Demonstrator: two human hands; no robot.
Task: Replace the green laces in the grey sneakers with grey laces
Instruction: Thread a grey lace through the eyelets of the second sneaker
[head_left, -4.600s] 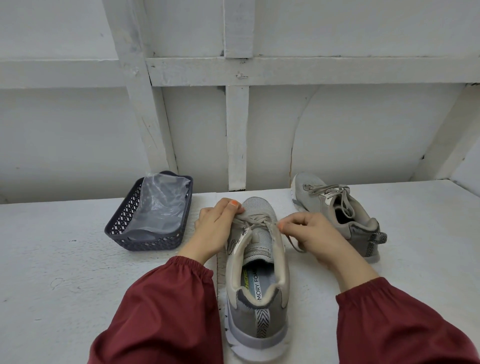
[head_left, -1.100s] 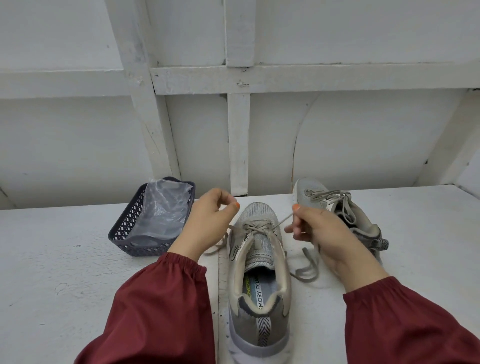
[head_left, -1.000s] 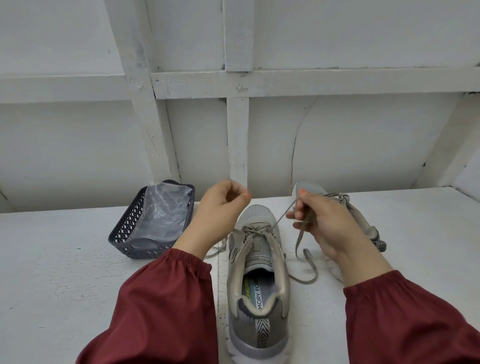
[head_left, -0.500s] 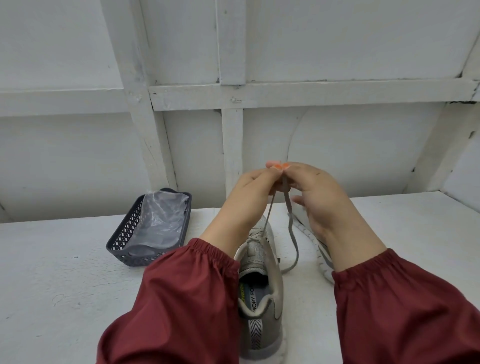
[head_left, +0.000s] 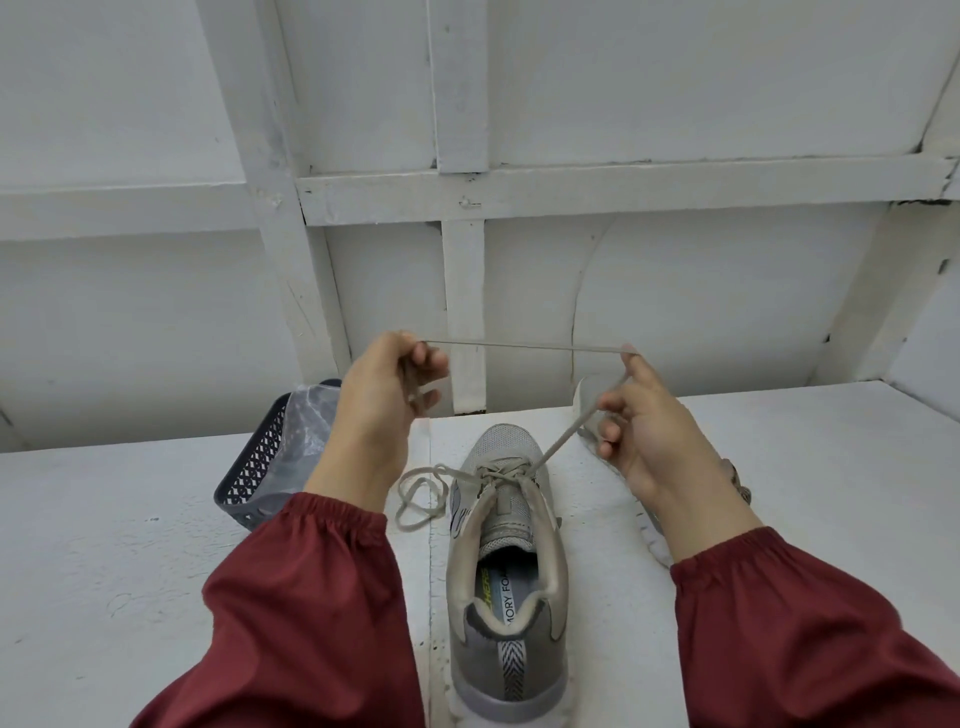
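A grey sneaker (head_left: 506, 587) stands on the white table, heel toward me, with a grey lace (head_left: 519, 346) threaded through its upper eyelets. My left hand (head_left: 384, 410) grips one end of the lace with curled fingers, raised above the table. My right hand (head_left: 641, 421) holds the lace too, looped over its raised forefinger and running down to the eyelets. The lace is stretched taut between both hands. The other end of the lace lies in a loose loop (head_left: 421, 496) left of the shoe. A second grey sneaker (head_left: 592, 400) sits mostly hidden behind my right hand.
A dark plastic basket (head_left: 249, 478) with a clear plastic bag (head_left: 306, 431) in it stands at the back left of the table (head_left: 104, 545). A white wooden wall with beams (head_left: 462, 291) rises right behind the table.
My hands, together half a second ago, have moved apart and pulled the lace taut between them. The loose lace end now lies left of the shoe.
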